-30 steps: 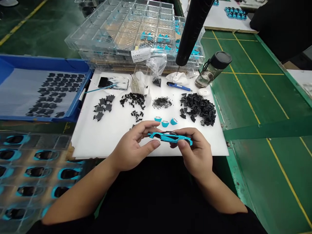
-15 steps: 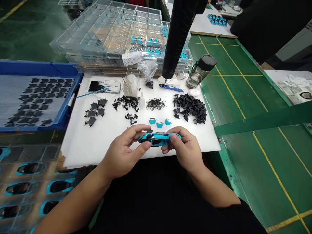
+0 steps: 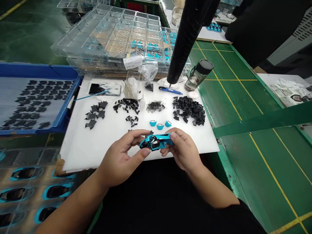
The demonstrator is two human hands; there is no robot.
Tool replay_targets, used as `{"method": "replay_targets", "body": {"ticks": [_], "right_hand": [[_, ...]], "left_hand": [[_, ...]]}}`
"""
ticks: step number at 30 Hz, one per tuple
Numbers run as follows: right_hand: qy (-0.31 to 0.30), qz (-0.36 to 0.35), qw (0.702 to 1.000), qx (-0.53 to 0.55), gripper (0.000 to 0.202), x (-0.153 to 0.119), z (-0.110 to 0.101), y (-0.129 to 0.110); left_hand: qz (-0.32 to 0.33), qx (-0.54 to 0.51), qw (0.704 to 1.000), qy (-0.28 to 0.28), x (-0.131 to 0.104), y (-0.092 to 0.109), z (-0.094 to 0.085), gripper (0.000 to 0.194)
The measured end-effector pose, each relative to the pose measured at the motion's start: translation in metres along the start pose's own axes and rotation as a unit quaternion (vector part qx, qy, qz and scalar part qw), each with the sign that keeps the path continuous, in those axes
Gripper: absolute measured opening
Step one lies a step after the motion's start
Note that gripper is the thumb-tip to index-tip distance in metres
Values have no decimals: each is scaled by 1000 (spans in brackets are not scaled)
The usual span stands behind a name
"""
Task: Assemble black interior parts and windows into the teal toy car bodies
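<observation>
- A white board (image 3: 97,143) is lying on the green table (image 3: 243,107), carrying heaps of black parts (image 3: 188,110) and three small blue pieces (image 3: 160,123).
- A blue bin (image 3: 39,70) is sitting to the left.
- The left hand (image 3: 120,159) is pinching the front of the toy car (image 3: 156,141) – thumb and fingers clamped on it.
- The right hand (image 3: 182,150) is gripping the rear.
- The toy car is hovering tilted over the board's near edge.
</observation>
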State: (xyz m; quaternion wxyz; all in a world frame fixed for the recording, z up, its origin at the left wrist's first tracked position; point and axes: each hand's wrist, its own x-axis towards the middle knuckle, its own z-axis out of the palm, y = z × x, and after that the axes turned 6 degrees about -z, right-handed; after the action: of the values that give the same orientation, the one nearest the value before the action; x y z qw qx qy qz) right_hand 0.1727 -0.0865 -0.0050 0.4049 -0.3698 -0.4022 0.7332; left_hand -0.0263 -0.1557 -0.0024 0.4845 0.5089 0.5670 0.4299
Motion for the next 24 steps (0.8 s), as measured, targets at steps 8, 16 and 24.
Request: {"method": "replay_targets", "body": {"ticks": [8,16,24], "right_hand": [[-39,-93,995,-26,31,3,-4,8],[-1,-438,834,-336,33,9,-5,28],[-60,-563,715,-410,70,29,-5,49]], "left_hand": [[2,-36,999,-29,-2,-9,-6,53],[-104,-333,934,-81,5,-24,10,59],[-115,-477,871,11,8,-10,24,31]]}}
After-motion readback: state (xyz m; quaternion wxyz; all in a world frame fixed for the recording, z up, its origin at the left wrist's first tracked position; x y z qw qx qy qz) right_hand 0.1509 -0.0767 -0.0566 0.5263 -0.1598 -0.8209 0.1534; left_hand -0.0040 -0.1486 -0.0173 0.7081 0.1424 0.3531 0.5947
